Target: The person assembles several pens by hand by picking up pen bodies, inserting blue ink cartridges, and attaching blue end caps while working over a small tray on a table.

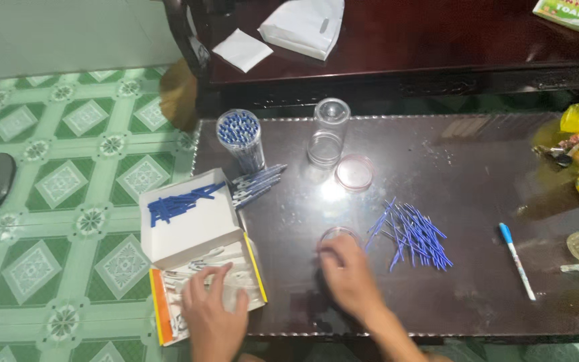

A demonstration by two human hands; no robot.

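A person's left hand (214,310) lies spread inside an open white box (199,251) on the dark bench (477,167). Their right hand (348,273) cups a small clear lid (338,236), fingers curled, beside scattered blue refills (411,233).

place: home room | cues: green patterned floor tiles (68,188), dark wooden furniture (437,60), glossy low table (477,161)

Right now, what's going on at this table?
A person sits at a dark glossy table sorting pen parts. The left hand rests in an open white cardboard box whose raised lid carries a row of blue pen caps. The right hand has its fingers on a small clear round lid. Beside it lies a loose pile of blue pen refills. Farther back stand a clear jar packed with pens and an empty clear jar.
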